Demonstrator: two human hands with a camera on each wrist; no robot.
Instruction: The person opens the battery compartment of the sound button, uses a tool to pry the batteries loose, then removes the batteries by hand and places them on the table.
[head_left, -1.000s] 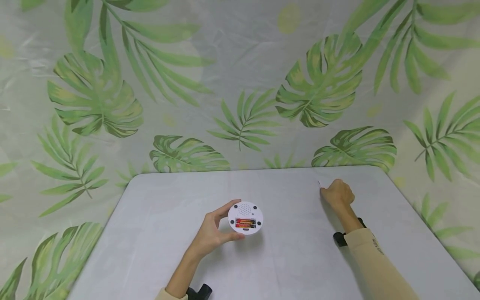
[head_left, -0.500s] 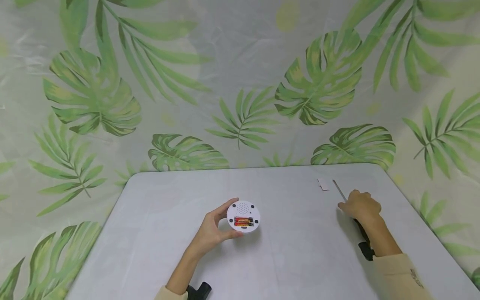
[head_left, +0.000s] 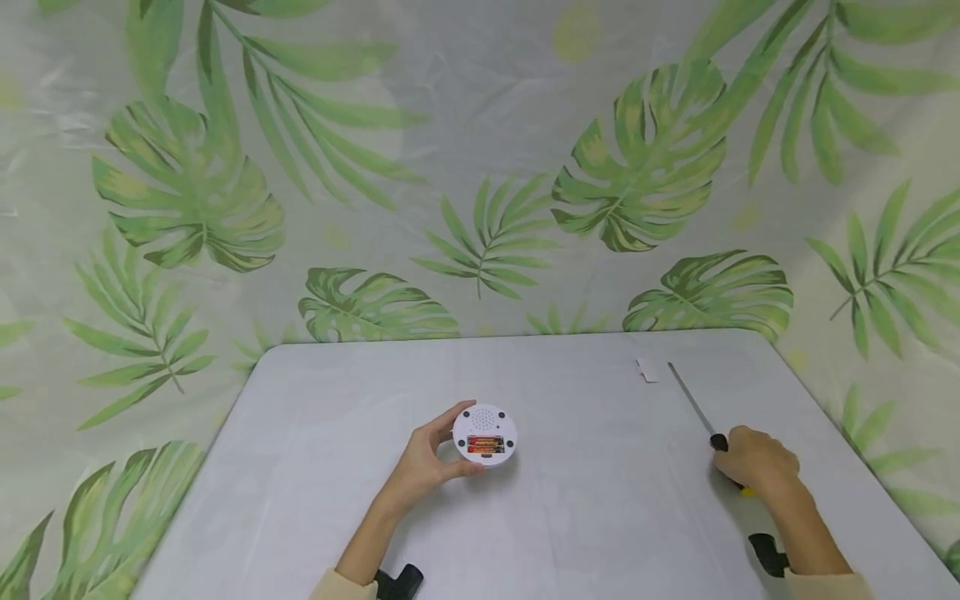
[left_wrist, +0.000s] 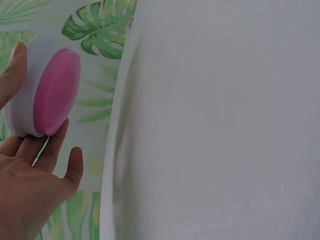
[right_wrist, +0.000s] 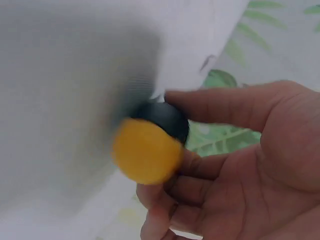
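Observation:
My left hand [head_left: 420, 468] grips a round white push-button device [head_left: 484, 423] by its rim, thumb on one side and fingers on the other. Its underside faces me, showing speaker holes, dark round feet and an uncovered compartment with red batteries [head_left: 486, 445]. A pink domed top [left_wrist: 58, 92] shows in the left wrist view. On the right of the table, my right hand [head_left: 763, 463] pinches the handle of a screwdriver [head_left: 693, 402], whose long metal shaft points away from me. The handle's yellow end [right_wrist: 147, 152] is blurred in the right wrist view.
A small white flat piece [head_left: 647, 371] lies near the far edge of the white-covered table [head_left: 360, 379], left of the screwdriver tip. Behind the table hangs a leaf-patterned cloth [head_left: 480, 150].
My right hand has let go of the small white piece at the back and moved right and nearer; it now holds the screwdriver's handle. The left hand keeps hold of the device, almost still.

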